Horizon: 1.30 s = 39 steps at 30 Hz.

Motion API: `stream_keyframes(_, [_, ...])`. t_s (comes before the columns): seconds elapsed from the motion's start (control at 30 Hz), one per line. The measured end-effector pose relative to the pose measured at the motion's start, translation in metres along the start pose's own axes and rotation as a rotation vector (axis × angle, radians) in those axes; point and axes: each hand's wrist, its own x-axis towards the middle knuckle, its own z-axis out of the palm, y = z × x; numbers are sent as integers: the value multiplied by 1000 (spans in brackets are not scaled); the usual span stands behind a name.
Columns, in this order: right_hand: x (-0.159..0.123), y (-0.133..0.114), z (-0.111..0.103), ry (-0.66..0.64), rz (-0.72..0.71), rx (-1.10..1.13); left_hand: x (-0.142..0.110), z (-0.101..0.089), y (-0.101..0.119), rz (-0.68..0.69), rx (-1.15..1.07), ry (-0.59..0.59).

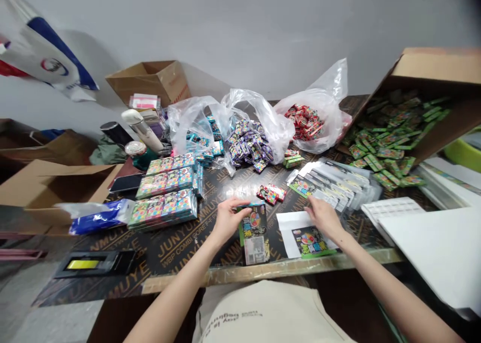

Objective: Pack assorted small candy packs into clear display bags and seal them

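Observation:
My left hand (230, 219) is closed in a pinch at the upper left corner of a dark printed packaging bag (256, 225), which lies near the table's front edge. A thin blue edge shows at the bag's top, too small to name. My right hand (325, 218) hovers at a second printed bag (308, 239) with a white flap (286, 233). Its thumb and forefinger are apart, with nothing seen between them. Two or so red candy packets (268, 194) lie just beyond the left bag. Fanned clear bags (338, 183) lie beyond my right hand.
Plastic bags of blue (199, 140), purple (250, 145) and red packets (305, 122) stand at the back. Green packets (391, 142) spill from a tipped carton (443, 65). Stacked filled packs (165, 203) sit left, near a phone (128, 184) and a black tray (95, 264).

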Motion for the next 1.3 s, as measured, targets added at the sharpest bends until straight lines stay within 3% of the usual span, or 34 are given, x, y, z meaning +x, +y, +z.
stream_keyframes(0.07, [8,-38,-6,54,-35,249,-1,1,4,3,14,14])
stream_keyframes(0.17, [17,-96,-6,-22,-52,756,-3,4,10,35,39,26])
stream_keyframes(0.3, [23,-135,1,-69,-51,999,-5,3,16,79,60,20])
stream_keyframes(0.67, [18,-135,-1,-87,25,1120,-10,5,21,153,101,38])
stream_keyframes(0.8, [11,-135,-3,-38,-83,965,-11,4,19,216,82,39])
stream_keyframes(0.9, [11,-132,-10,-90,-135,918,-12,1,20,242,124,11])
stream_keyframes(0.97, [17,-130,-17,-106,-107,896,-13,-2,21,243,157,-39])
stream_keyframes(1.1, [41,-135,-33,-10,-137,754,-14,-5,21,227,114,-69])
stream_keyframes(1.3, [57,-151,-34,-353,-263,712,-14,-6,20,110,34,15])
